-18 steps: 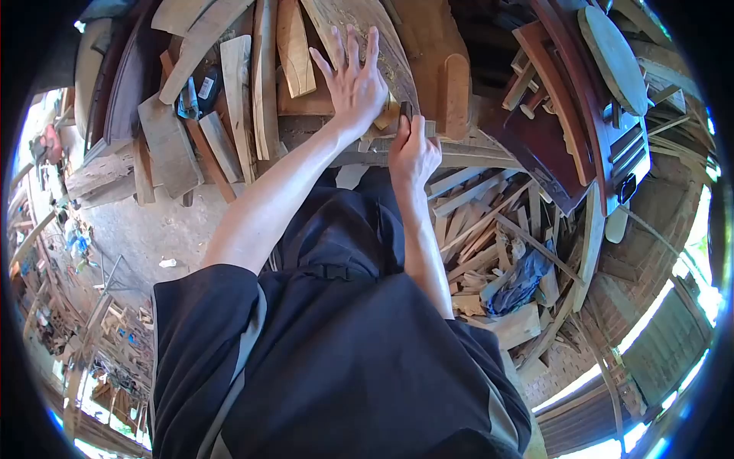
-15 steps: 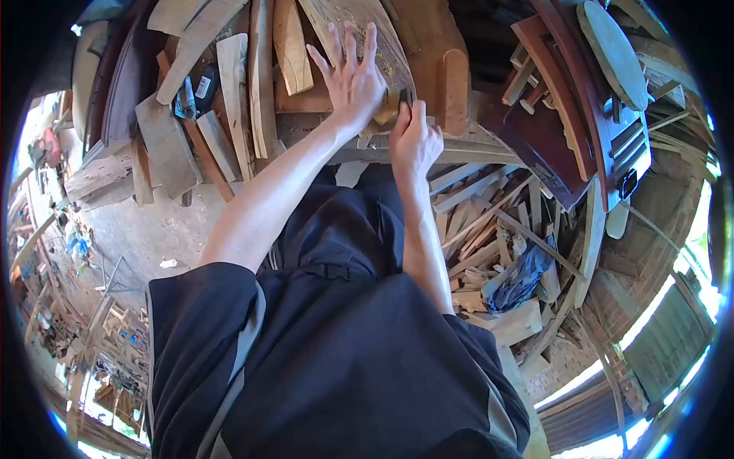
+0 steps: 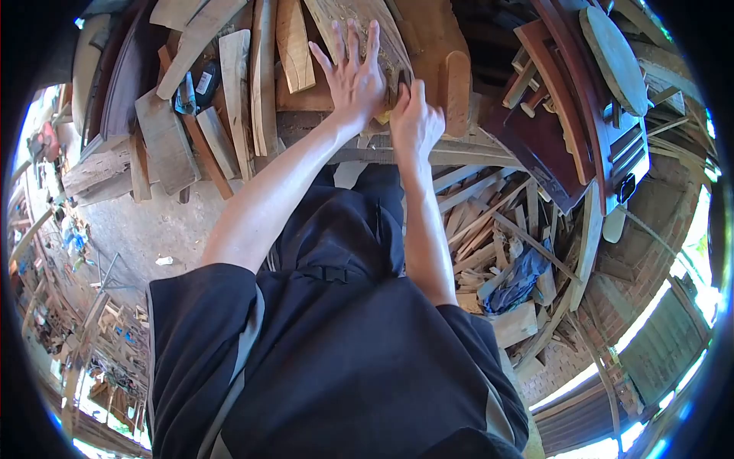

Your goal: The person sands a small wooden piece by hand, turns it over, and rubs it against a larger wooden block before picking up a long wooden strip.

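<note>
My left hand (image 3: 358,88) lies flat with spread fingers on a pale wooden board (image 3: 388,47). Fine shavings or dust are scattered over the board. Close beside it, at the board's near right edge, my right hand (image 3: 417,122) is closed. A small dark piece (image 3: 404,77) shows above its fingers; its kind cannot be made out, as the fist hides most of it. Under both lies a brown wooden work surface (image 3: 428,84), with a round-ended wooden piece (image 3: 457,92) to the right of my right hand.
Several wooden offcuts (image 3: 235,92) lie to the left, around a dark bottle-like item (image 3: 205,84) with a label. On the right stand dark red-brown furniture parts (image 3: 562,99). Scrap wood (image 3: 489,237) and a dark blue plastic bag (image 3: 520,279) are piled below, right of my body.
My right hand has shifted slightly toward the board, and less of the dark piece's surroundings shows. The left hand stays flat in nearly the same place.
</note>
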The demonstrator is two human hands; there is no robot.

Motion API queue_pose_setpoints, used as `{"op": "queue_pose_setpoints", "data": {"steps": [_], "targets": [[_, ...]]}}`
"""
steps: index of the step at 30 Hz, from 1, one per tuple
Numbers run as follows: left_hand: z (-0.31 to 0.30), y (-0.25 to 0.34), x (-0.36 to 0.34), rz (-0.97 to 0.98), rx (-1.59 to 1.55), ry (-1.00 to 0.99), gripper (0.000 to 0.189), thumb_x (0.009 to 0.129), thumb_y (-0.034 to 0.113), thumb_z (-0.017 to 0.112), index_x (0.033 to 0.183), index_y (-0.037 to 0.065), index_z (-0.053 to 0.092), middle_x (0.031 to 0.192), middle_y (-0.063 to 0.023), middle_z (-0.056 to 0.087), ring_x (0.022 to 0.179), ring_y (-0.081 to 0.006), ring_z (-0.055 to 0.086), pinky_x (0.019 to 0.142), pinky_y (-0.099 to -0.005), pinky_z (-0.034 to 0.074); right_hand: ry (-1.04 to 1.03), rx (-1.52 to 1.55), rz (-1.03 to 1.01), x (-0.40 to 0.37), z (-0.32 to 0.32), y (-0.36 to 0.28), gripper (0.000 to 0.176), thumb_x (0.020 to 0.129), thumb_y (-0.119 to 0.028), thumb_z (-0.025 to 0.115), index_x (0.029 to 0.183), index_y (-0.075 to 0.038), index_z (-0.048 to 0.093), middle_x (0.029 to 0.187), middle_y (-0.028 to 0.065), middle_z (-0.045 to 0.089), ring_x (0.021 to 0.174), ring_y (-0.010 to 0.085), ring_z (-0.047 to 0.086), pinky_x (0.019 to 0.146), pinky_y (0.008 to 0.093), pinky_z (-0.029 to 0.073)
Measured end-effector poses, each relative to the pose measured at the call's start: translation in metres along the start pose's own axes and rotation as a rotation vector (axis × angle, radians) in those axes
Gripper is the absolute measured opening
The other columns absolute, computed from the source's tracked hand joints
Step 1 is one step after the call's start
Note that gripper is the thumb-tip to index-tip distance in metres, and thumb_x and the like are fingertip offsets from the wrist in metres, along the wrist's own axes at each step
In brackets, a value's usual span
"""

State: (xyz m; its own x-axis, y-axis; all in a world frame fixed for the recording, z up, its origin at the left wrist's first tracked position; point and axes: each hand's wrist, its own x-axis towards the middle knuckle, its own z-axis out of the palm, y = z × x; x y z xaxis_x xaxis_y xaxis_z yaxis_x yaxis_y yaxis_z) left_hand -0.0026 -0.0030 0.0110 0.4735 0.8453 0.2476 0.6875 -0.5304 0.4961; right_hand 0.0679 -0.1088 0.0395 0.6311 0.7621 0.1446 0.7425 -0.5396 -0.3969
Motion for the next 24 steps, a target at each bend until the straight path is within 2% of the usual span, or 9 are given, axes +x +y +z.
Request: {"op": "queue_pose_setpoints", "data": {"steps": [3, 6, 9, 10, 13, 14, 17, 22, 24], "targets": [[0.007, -0.004, -0.001, -0.002, 0.005, 0.027, 0.083, 0.089, 0.007, 0.056, 0.164, 0.021, 0.024, 0.164, -0.0227, 0.030, 0.156, -0.0437, 0.015, 0.117, -0.0734, -0.002, 0.015, -0.007, -0.027, -0.026, -0.011, 0.004, 0.018, 0.100, -0.025, 0.061, 0.089, -0.012, 0.056, 0.057, 0.0185, 0.061, 0.057, 0.0399, 0.064, 0.062, 0.0495, 0.050], [0.003, -0.002, -0.001, -0.011, 0.006, 0.017, 0.082, 0.089, 0.007, 0.056, 0.164, 0.020, 0.023, 0.164, -0.0222, 0.029, 0.156, -0.0435, 0.014, 0.117, -0.0736, -0.002, -0.047, -0.046, -0.101, -0.030, -0.021, 0.003, 0.015, 0.100, -0.019, 0.059, 0.089, -0.011, 0.054, 0.053, 0.0146, 0.060, 0.051, 0.0323, 0.063, 0.060, 0.0449, 0.047], [0.005, -0.001, -0.002, 0.005, 0.019, 0.001, 0.080, 0.092, 0.009, 0.054, 0.164, 0.019, 0.022, 0.164, -0.0218, 0.030, 0.156, -0.0434, 0.013, 0.117, -0.0735, -0.002, 0.001, -0.103, -0.056, -0.005, -0.010, 0.000, 0.015, 0.101, -0.019, 0.059, 0.089, -0.011, 0.053, 0.054, 0.0149, 0.061, 0.052, 0.0328, 0.064, 0.060, 0.0451, 0.047], [0.004, 0.000, -0.002, -0.007, 0.002, 0.007, 0.079, 0.092, 0.009, 0.054, 0.164, 0.018, 0.022, 0.164, -0.0217, 0.030, 0.156, -0.0435, 0.013, 0.117, -0.0735, -0.002, -0.036, -0.058, 0.021, 0.003, -0.004, 0.002, 0.017, 0.101, -0.025, 0.059, 0.091, -0.011, 0.056, 0.057, 0.0183, 0.062, 0.057, 0.0403, 0.064, 0.060, 0.0521, 0.050], [0.004, -0.002, 0.000, -0.016, 0.012, 0.022, 0.078, 0.093, 0.009, 0.054, 0.164, 0.018, 0.023, 0.164, -0.0219, 0.031, 0.155, -0.0442, 0.015, 0.117, -0.0731, -0.002, 0.096, -0.113, -0.005, -0.005, -0.001, 0.001, 0.018, 0.101, -0.022, 0.059, 0.088, -0.011, 0.053, 0.054, 0.0148, 0.061, 0.053, 0.0344, 0.064, 0.061, 0.0455, 0.049], [0.004, -0.002, 0.000, -0.033, 0.008, 0.023, 0.079, 0.092, 0.010, 0.055, 0.164, 0.017, 0.023, 0.164, -0.0220, 0.031, 0.155, -0.0444, 0.016, 0.117, -0.0731, -0.002, 0.062, -0.110, 0.002, -0.015, -0.005, 0.005, 0.019, 0.102, -0.023, 0.059, 0.087, -0.011, 0.053, 0.053, 0.0137, 0.060, 0.052, 0.0345, 0.064, 0.060, 0.0449, 0.049], [0.002, 0.002, -0.002, -0.057, 0.017, 0.022, 0.080, 0.091, 0.010, 0.056, 0.164, 0.017, 0.023, 0.164, -0.0222, 0.030, 0.154, -0.0448, 0.018, 0.117, -0.0732, -0.001, -0.005, -0.022, -0.009, -0.045, -0.016, 0.015, 0.020, 0.102, -0.023, 0.060, 0.087, -0.011, 0.053, 0.052, 0.0131, 0.059, 0.051, 0.0348, 0.063, 0.059, 0.0447, 0.049], [0.002, 0.000, 0.000, -0.052, 0.018, 0.007, 0.081, 0.091, 0.010, 0.057, 0.164, 0.016, 0.023, 0.164, -0.0223, 0.030, 0.154, -0.0445, 0.019, 0.117, -0.0732, -0.002, 0.167, -0.037, 0.066, -0.016, -0.011, 0.018, 0.023, 0.103, -0.024, 0.058, 0.086, -0.010, 0.052, 0.052, 0.0132, 0.058, 0.051, 0.0362, 0.062, 0.060, 0.0457, 0.048], [0.004, -0.003, 0.004, -0.059, 0.028, 0.014, 0.081, 0.091, 0.010, 0.058, 0.164, 0.016, 0.022, 0.164, -0.0224, 0.030, 0.154, -0.0445, 0.019, 0.117, -0.0732, -0.002, 0.119, -0.004, 0.021, -0.006, -0.011, 0.012, 0.023, 0.102, -0.024, 0.059, 0.086, -0.010, 0.052, 0.052, 0.0136, 0.058, 0.052, 0.0363, 0.062, 0.061, 0.0463, 0.048]]}}
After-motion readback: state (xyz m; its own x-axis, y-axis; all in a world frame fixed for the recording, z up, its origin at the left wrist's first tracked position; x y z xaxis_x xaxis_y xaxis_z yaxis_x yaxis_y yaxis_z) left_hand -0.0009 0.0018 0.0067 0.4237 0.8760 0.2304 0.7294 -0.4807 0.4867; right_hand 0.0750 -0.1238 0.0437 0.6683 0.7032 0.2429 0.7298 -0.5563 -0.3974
